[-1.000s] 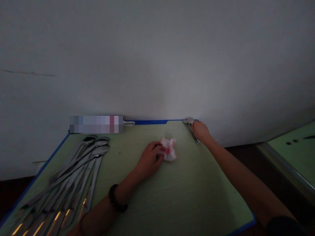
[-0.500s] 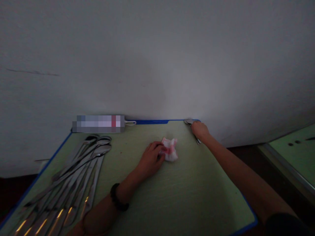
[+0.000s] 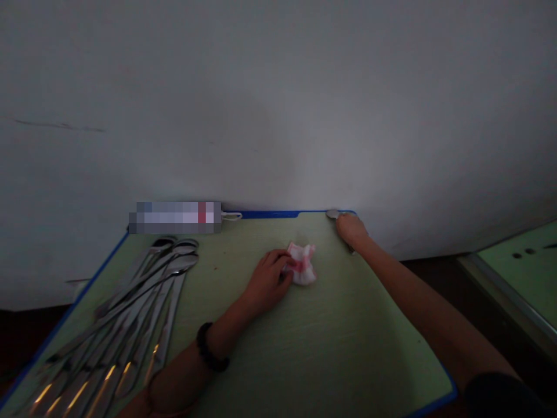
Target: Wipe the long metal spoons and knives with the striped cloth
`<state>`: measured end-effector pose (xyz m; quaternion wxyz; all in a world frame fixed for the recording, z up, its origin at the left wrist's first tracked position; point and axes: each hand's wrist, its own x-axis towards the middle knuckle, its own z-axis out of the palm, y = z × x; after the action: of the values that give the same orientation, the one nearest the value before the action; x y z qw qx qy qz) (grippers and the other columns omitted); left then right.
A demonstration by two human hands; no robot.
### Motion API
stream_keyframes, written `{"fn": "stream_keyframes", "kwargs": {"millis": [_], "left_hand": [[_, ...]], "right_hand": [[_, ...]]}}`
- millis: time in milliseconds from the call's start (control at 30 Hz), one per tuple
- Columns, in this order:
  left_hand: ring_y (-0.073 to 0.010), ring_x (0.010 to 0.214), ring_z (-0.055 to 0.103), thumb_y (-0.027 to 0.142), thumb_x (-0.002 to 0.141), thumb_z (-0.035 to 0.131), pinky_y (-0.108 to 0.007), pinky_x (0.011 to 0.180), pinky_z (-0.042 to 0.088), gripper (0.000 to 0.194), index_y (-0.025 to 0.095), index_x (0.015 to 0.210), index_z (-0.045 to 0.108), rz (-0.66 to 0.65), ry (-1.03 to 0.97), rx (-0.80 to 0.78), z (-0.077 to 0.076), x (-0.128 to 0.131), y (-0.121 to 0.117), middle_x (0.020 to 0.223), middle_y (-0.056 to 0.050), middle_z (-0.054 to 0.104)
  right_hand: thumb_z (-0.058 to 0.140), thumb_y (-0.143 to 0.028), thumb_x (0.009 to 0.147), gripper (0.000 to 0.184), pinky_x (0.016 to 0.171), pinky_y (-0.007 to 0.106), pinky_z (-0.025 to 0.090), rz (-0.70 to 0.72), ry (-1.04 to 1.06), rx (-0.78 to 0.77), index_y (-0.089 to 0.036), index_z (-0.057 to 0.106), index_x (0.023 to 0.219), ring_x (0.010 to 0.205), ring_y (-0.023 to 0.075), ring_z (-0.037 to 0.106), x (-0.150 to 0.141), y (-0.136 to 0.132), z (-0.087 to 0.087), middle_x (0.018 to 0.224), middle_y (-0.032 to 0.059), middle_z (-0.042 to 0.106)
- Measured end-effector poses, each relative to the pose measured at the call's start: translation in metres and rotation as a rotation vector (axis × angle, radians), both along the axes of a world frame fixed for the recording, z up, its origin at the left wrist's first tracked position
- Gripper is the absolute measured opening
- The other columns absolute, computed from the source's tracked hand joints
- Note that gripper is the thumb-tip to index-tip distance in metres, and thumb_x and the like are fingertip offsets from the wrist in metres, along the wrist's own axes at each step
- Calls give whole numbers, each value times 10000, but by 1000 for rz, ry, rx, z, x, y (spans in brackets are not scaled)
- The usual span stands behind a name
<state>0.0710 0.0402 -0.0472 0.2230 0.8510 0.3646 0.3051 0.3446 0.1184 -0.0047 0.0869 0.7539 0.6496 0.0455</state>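
My left hand [image 3: 266, 281] rests on the green table top [image 3: 322, 342] with its fingers curled round the edge of a crumpled pink and white cloth [image 3: 301, 263]. A dark bead bracelet sits on that wrist. My right hand [image 3: 351, 230] reaches to the far right corner of the table, against the wall, and lies closed over the handle of a metal spoon [image 3: 334, 214]. Only the spoon's bowl and a bit of its handle show past the hand.
Several long metal spoons [image 3: 130, 313] lie in a fan on the left part of the table. A blurred flat object [image 3: 174, 217] lies at the back edge by the white wall. Another green table [image 3: 522, 273] stands to the right across a dark gap.
My right hand has slid further over the spoon at the corner, covering more of its handle. My left hand and the cloth have stayed about where they were.
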Motion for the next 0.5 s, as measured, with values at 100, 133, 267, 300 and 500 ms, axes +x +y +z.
{"fn": "stream_keyframes", "kwargs": {"millis": [100,133,267,300,500], "left_hand": [[-226,1062,481,130,811,502,-398,949,397,229,205,1005,598,-1,1,0,0,0,0,1113,-70,525],[-226,1061,481,130,811,502,-398,949,398,229,206,1004,599,-1,1,1,0,0,0,1113,-70,526],[-226,1058,482,131,815,496,-402,947,396,238,213,1014,598,1,4,2,0,0,0,1114,-67,526],[-227,1058,482,134,817,495,-404,947,395,237,214,1016,597,1,5,3,0,0,0,1114,-67,525],[-227,1058,481,142,816,502,-403,946,395,221,209,1005,597,-4,6,1,0,0,0,1113,-66,528]], "right_hand": [[290,-138,871,388,804,311,437,-22,-6,-19,-91,634,1044,974,246,598,-1,1,0,1069,187,633],[292,-143,872,387,805,314,437,-28,-7,-23,-89,632,1049,979,247,596,-2,1,0,1069,190,632],[337,-223,882,365,822,314,432,-38,-2,-34,-106,615,1087,1005,242,579,-2,-1,4,1122,190,607],[354,-241,879,359,825,312,430,-39,1,-39,-111,616,1086,1008,240,577,-2,-1,5,1127,188,605],[399,-248,857,345,817,313,434,-55,22,-40,-89,628,1059,1005,253,581,0,-2,10,1120,190,610]]}}
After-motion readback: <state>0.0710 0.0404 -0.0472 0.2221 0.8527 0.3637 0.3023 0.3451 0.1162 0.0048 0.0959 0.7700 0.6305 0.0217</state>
